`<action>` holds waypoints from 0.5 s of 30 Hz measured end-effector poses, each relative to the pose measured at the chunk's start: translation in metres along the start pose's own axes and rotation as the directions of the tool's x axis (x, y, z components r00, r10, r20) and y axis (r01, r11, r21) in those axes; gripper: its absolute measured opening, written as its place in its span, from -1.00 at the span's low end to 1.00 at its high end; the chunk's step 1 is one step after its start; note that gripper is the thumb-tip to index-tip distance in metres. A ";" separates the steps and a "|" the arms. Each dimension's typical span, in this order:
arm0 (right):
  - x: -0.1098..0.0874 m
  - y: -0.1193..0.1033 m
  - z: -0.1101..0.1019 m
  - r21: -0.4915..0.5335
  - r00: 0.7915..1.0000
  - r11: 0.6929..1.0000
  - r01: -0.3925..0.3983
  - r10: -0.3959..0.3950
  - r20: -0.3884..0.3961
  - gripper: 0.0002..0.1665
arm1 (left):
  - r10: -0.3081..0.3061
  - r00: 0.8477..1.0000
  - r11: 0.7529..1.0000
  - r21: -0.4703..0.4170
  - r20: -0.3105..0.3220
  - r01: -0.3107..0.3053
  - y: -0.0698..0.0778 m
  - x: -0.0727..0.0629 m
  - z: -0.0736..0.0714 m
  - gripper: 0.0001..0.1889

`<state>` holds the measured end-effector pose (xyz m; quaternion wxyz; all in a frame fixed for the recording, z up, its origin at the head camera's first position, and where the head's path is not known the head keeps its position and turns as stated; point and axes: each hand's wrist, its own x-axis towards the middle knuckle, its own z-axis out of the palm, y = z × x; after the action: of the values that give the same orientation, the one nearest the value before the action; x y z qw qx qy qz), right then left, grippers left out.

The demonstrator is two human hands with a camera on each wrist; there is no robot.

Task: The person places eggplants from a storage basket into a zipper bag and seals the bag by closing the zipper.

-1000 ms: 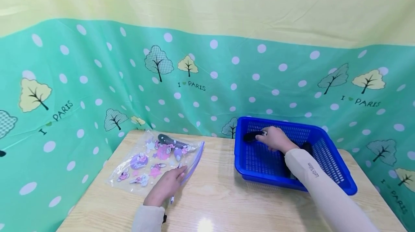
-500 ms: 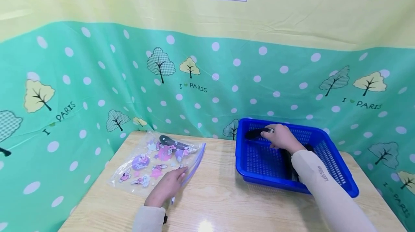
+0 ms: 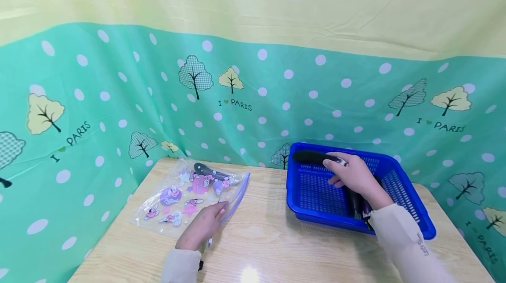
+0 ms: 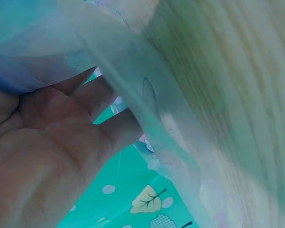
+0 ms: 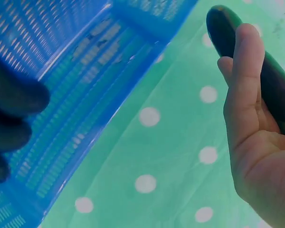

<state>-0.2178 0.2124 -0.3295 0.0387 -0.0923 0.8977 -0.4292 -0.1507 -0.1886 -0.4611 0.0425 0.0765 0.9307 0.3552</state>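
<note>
My right hand (image 3: 352, 177) grips one end of a long, glossy, dark eggplant (image 3: 310, 157) above the blue basket (image 3: 328, 219). In the right wrist view, fingers lie along the eggplant (image 5: 224, 31), whose rounded tip sticks out past them. Several more dark eggplants (image 3: 354, 204) rest inside the basket, partly hidden by the right hand and sleeve. On the left, my left hand (image 3: 202, 226) holds the clear printed zip bag (image 3: 171, 217) by its purple-edged mouth. Through the plastic shows another dark eggplant (image 3: 203, 169). In the left wrist view, plastic film (image 4: 147, 95) covers the fingertips.
Both the bag and the basket lie on a light wood table (image 3: 261, 230), with bare wood between them. A green dotted curtain (image 3: 245, 133) hangs right behind and along the sides of the table.
My right hand has lifted the eggplant from the basket floor to about rim height and drawn back slightly to the right. The left hand and bag have stayed in place.
</note>
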 end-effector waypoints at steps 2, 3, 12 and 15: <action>-0.008 -0.005 0.007 0.042 1.000 0.999 0.012 -0.012 -0.008 -0.19 | -0.012 1.000 1.000 -0.001 -0.008 0.012 -0.001 0.001 -0.001 -0.60; -0.013 -0.007 0.011 0.073 1.000 0.997 0.018 -0.017 -0.011 -0.20 | -0.017 1.000 1.000 -0.002 -0.013 0.017 -0.001 0.001 -0.001 -0.60; -0.047 -0.017 0.071 0.338 0.996 0.937 0.084 -0.093 0.010 -0.39 | -0.038 0.998 0.999 -0.025 -0.045 0.037 -0.002 0.003 0.001 -0.60; -0.054 -0.024 0.095 0.365 0.994 0.927 0.089 -0.107 0.027 -0.42 | -0.042 0.998 0.999 -0.020 -0.055 0.041 -0.002 0.002 0.000 -0.59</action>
<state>-0.1479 0.1360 -0.3709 0.0545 -0.1383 0.7960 -0.5868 -0.1531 -0.1894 -0.4624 0.0247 0.0468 0.9296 0.3649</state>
